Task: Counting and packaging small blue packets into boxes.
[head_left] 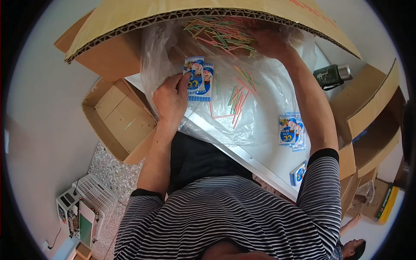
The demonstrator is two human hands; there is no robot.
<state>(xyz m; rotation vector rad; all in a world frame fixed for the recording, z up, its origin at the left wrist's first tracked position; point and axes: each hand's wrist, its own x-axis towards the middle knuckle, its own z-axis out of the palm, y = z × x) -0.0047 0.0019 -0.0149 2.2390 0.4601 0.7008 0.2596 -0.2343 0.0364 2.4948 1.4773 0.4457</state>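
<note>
Head view: the left hand (170, 97) pinches two overlapping blue-and-white packets (194, 78) between thumb and fingers. Beside it, rightward, lie loose sticks (236, 104), over a dozen; to its left stands one open carton (112, 106). The right hand (269, 41) reaches into a stick heap (216, 32) too dense to count; whether its fingers grip, I cannot tell. Nearer the body than that hand: at least two more packets (287, 130); to its right, one green bottle (328, 77).

Packing workshop, cardboard cartons (130, 19), small packets (287, 131)

Blue-white packets (198, 82), overlapping; loose sticks (220, 34)
</note>
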